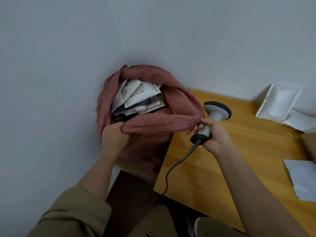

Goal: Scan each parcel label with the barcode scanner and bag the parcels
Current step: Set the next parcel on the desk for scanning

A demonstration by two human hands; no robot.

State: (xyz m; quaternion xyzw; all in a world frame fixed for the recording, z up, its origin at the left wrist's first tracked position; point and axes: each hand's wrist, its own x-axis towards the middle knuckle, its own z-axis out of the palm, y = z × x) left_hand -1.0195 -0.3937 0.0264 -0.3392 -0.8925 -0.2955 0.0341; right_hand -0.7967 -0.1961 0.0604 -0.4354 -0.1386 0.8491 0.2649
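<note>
The person's left hand (114,136) is gripping the near rim of a dusty-red woven fabric sack (154,124), its fingers curled over a bunched fold of the cloth. The right hand (212,134) is clenching around the grip of one grey-and-black plastic barcode scanner (212,117), while the fingertips of that same hand are also pinching the sack's rim at its right end, so the near edge of the cloth is stretching taut between the two hands. The scanner's wide head is pointing up and away from the right hand, and its black cable (172,168) is trailing from the butt of the handle down toward the person, crossing the near corner of the tabletop.

Beyond both hands, the sack's mouth is gaping open against a pale grey wall (68,48). Inside it a heap of white padded parcels (136,98) is lying jumbled, labels showing on at least two of them (the exact count of parcels in the heap cannot be told, since they are overlapping).

Under and to the right of the right hand, a yellow-orange wooden table (239,159) is carrying three more white mailers well apart from the sack: one shiny bubble mailer (277,103) leaning up against the wall, a second flat mailer (301,122) lying just beside it, and a third mailer (302,178) lying nearer the person. The corner of one brown cardboard box (310,144) is showing between them at the far right edge.
</note>
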